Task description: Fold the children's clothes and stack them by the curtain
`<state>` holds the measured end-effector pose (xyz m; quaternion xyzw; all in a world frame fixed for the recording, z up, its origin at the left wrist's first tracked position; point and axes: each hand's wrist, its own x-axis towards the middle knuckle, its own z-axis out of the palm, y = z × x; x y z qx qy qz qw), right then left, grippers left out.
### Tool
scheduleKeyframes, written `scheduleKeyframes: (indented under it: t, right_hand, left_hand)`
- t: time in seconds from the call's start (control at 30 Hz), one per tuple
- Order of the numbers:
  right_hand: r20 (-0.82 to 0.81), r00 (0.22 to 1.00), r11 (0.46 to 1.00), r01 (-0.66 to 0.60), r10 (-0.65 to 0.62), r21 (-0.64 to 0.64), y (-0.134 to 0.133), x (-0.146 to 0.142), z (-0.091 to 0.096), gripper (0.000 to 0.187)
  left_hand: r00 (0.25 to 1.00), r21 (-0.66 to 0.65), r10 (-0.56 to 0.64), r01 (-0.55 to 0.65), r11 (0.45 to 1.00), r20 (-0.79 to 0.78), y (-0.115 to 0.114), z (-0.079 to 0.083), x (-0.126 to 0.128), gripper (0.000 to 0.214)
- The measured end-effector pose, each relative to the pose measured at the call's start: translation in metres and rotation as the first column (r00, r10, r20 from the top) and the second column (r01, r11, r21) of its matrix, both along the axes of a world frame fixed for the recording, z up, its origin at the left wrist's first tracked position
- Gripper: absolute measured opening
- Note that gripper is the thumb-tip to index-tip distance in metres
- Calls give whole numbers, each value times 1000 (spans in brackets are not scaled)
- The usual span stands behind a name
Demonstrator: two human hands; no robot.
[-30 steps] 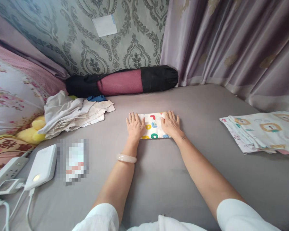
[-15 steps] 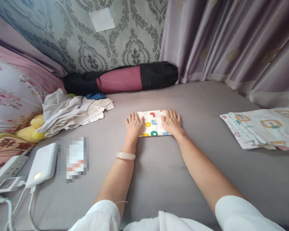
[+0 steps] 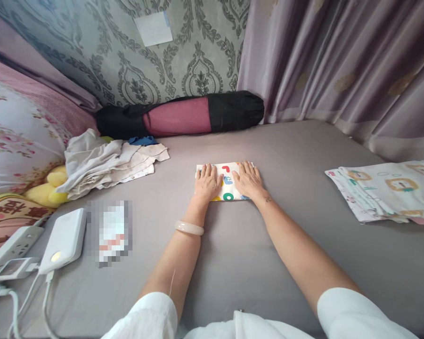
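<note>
Two hands — palms down, touching printed cloth

Folded cloth: white ground, bold colored prints. Red shape near far edge, blue one at middle (small dark marks on it, too fine to read), green ring at near edge, bit of yellow beside left hand. Neat rectangle, long side running left to right, lying flat on grey sheet. Left hand spread over left part, right hand over right part; prints beneath hidden.
</note>
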<state>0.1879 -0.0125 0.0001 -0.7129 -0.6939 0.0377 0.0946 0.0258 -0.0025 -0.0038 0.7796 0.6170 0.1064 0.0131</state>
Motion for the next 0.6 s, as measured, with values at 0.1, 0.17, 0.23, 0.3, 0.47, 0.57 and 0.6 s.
scheduleKeyframes:
  t: [0.1, 0.17, 0.23, 0.3, 0.47, 0.57, 0.6]
  right_hand:
    - [8, 1000, 1000, 0, 0, 0, 0, 0, -3, 60]
    - [13, 1000, 1000, 0, 0, 2, 0, 0, -3, 59]
    - [12, 1000, 1000, 2, -2, 3, 0, 1, -2, 59]
    - [8, 1000, 1000, 5, -5, -2, 1, 1, -2, 59]
    - [12, 1000, 1000, 14, -13, -15, 0, -6, 4, 57]
    - [7, 1000, 1000, -27, 27, -8, -2, -22, 11, 58]
    - [-4, 999, 999, -47, 47, -11, -3, -29, 13, 59]
  left_hand:
    - [1000, -47, -7, 7, 999, -3, 1, -3, 0, 62]
    - [1000, -60, -9, 9, 998, 2, 2, -2, 0, 62]
    - [1000, -64, -14, 15, 998, 13, 2, 0, -1, 61]
    - [999, -62, -21, 23, 998, 35, 1, 2, -1, 59]
    - [970, -47, -22, 34, 998, 243, 3, 5, -6, 49]
    - [848, -35, 6, 15, 999, 530, 9, 7, -12, 41]
    - [776, -35, 25, -4, 999, 630, 12, 7, -14, 38]
